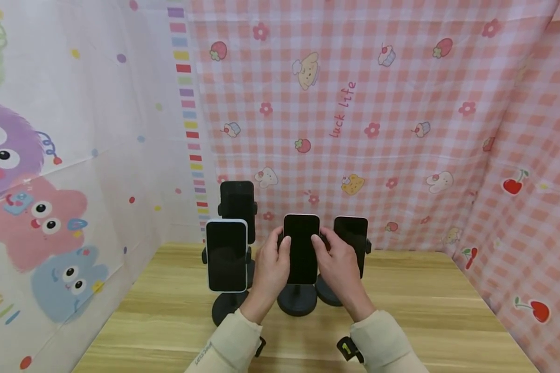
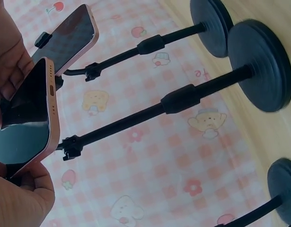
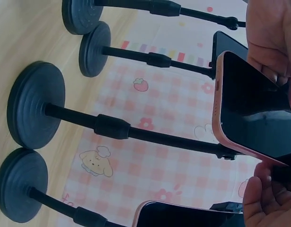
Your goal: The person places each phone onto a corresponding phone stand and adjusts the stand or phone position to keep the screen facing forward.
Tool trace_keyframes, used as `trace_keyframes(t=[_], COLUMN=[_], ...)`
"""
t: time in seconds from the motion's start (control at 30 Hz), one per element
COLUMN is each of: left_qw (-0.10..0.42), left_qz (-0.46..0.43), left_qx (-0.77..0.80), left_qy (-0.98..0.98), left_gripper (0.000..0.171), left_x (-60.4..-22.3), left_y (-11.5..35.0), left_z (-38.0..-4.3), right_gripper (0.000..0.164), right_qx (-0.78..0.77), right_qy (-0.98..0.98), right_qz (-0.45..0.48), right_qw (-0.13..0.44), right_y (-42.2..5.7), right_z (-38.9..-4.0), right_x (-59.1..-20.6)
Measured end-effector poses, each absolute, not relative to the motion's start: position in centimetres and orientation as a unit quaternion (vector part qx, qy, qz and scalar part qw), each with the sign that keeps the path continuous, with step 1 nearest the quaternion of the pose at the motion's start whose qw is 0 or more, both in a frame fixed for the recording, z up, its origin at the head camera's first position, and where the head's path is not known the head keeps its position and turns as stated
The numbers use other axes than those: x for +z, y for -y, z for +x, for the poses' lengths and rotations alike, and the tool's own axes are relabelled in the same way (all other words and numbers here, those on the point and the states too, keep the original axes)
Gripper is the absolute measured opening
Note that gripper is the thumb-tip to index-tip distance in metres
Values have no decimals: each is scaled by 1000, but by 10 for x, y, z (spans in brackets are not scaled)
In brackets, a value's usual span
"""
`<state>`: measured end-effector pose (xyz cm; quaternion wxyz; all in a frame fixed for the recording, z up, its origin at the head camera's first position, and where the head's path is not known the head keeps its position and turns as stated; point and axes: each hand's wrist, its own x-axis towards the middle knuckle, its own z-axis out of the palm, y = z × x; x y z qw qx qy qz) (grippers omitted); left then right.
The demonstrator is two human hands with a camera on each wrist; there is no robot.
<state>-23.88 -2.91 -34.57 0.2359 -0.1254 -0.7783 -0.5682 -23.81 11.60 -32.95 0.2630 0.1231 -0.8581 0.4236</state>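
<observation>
In the head view a dark-screened smartphone [image 1: 301, 251] stands upright in the middle, mounted on a black desk stand with a round base [image 1: 297, 302]. My left hand [image 1: 269, 267] grips its left edge, thumb on the front and fingers behind. On the opposite edge, my right hand [image 1: 341, 267] holds it the same way. Both wrist views show the phone's pinkish frame; its bottom edge has a charging port [image 2: 52, 90]. Below the phone, the thin black pole [image 2: 121, 127] of the stand runs down to the base. The holder behind the phone is mostly hidden.
Another phone [image 1: 227, 256] with a pale frame stands front left on its own stand. Behind it rises a black phone [image 1: 237, 202]. To the right, a phone [image 1: 352, 233] on a stand is partly covered by my right hand. Patterned cloth [image 1: 401, 155] hangs behind the wooden table [image 1: 424, 300].
</observation>
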Motion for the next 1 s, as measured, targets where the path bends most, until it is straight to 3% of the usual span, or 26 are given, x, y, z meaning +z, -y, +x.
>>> trace_keyframes(t=[0.6, 1.0], left_qw=[235, 231], left_qz=[-129, -114], left_qx=[-593, -592], left_qy=[759, 764], left_gripper=[28, 28], left_x=[-346, -344], left_y=[33, 34], left_z=[-244, -245], right_gripper=[22, 26], right_qx=[396, 391], right_qy=[872, 892], right_qz=[99, 63], right_qw=[271, 219], right_y=[-108, -106], right_z=[-237, -240], right_x=[-324, -314])
